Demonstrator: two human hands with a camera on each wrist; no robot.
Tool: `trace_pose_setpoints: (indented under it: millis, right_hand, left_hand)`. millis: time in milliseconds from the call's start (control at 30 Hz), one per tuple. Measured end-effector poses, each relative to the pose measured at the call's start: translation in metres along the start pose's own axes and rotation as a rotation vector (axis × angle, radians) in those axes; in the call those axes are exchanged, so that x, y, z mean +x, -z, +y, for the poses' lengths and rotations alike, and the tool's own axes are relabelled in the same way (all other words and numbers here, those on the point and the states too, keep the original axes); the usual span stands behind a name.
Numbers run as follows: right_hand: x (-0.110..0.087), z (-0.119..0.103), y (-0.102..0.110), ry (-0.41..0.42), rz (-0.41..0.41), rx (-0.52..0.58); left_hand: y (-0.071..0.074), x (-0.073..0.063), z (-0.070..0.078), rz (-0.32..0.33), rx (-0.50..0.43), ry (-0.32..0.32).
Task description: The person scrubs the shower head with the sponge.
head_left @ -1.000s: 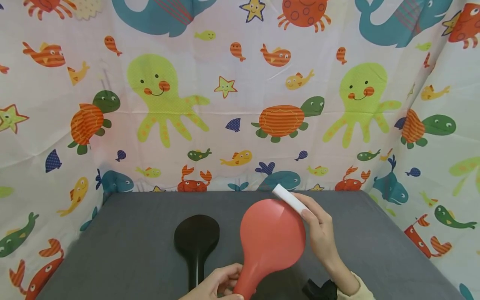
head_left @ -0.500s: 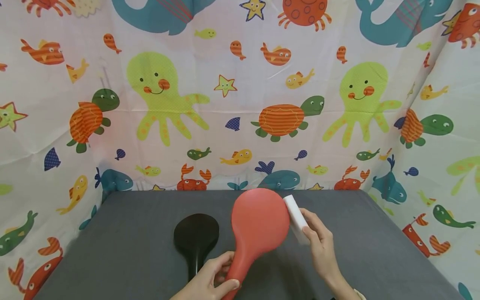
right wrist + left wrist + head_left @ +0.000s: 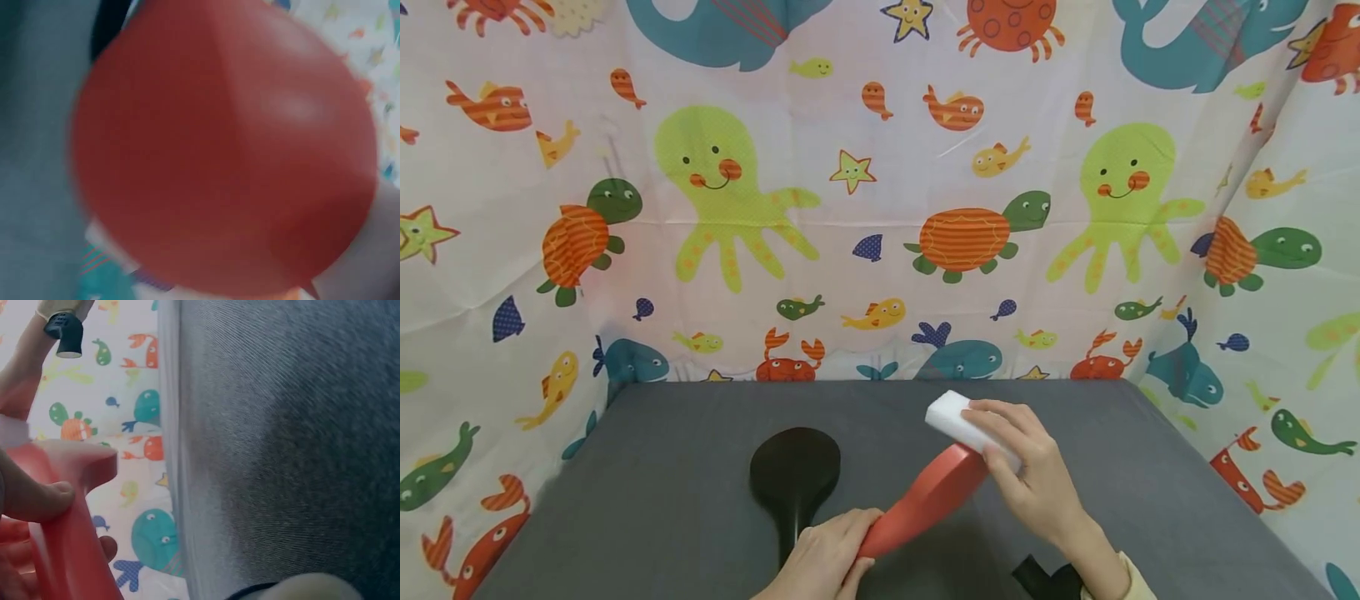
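My left hand (image 3: 827, 554) grips the handle of a red paddle-shaped thing (image 3: 928, 496) with a round head, held tilted so its edge faces the head view. The left wrist view shows the thumb (image 3: 47, 499) along the red handle (image 3: 72, 550) and fingertips behind it. In my right hand (image 3: 1037, 475) is a white block-like sponge (image 3: 953, 417), pinched between thumb and fingers and set against the far end of the red head. That round head (image 3: 219, 150) fills most of the right wrist view.
A similar black round-headed thing (image 3: 795, 471) lies on the grey table (image 3: 647, 500), left of the red one. Behind and on both sides hangs a white curtain (image 3: 850, 100) printed with sea animals. A black wrist device (image 3: 1041, 579) sits by the right sleeve.
The red thing has turned from face-up to nearly edge-on, its head now lower. My right hand has brought the sponge from beside the head to over its far end.
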State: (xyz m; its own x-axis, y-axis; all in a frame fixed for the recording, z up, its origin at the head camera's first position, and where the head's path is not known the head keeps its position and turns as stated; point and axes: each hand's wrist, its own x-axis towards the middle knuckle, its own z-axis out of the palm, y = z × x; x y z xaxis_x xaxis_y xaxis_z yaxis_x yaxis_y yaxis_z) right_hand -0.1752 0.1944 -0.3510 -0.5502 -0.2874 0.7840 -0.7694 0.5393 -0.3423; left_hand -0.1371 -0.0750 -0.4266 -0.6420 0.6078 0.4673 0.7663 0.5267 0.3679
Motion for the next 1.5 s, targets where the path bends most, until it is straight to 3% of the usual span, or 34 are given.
trace_pose_setpoints:
  millis: [200,300,400,567,633,700,867,933,1000,1100,1300,1367,1500]
  right_hand:
    - [-0.015,0.021,-0.002,-0.346,-0.001,-0.057]
    - [-0.015,0.016,-0.003,-0.405,-0.001,-0.035]
    - [-0.013,0.002,-0.004,-0.304,0.057,-0.018]
    - [-0.01,-0.016,-0.009,0.071,0.112,-0.067]
    - [-0.01,-0.017,-0.011,0.163,0.111,-0.089]
    - [-0.01,-0.014,-0.011,0.161,0.109,-0.109]
    - [-0.011,-0.004,-0.005,-0.058,0.085,-0.235]
    - [-0.011,-0.005,-0.006,-0.064,0.08,-0.283]
    - [-0.012,-0.01,-0.012,0.01,0.097,-0.311]
    - [-0.015,-0.024,-0.026,0.187,0.098,-0.35]
    - [-0.035,-0.045,-0.055,0.466,-0.059,-0.523]
    - [-0.036,-0.045,-0.055,0.503,-0.072,-0.55]
    - [-0.026,-0.041,-0.044,0.48,0.036,-0.555]
  left_hand:
    - [-0.002,-0.002,0.0,0.027,-0.033,0.082]
    - [-0.003,-0.002,0.0,0.036,-0.036,0.099]
    - [-0.004,-0.001,0.0,0.046,-0.018,0.091]
    - [-0.008,-0.002,0.0,0.108,0.015,0.052]
    - [-0.009,-0.002,-0.001,0.133,0.03,0.043]
    - [-0.009,-0.002,-0.001,0.15,0.042,0.043]
    - [-0.007,-0.001,-0.001,0.127,0.046,0.076]
    - [-0.007,-0.001,-0.001,0.117,0.049,0.081]
    - [-0.006,-0.001,-0.001,0.119,0.057,0.08]
    - [-0.008,-0.002,-0.003,0.15,0.105,0.049]
    - [-0.01,-0.003,-0.004,0.222,0.205,-0.022]
    - [-0.01,-0.002,-0.003,0.228,0.209,-0.021]
    - [-0.007,-0.001,0.0,0.201,0.189,0.025]
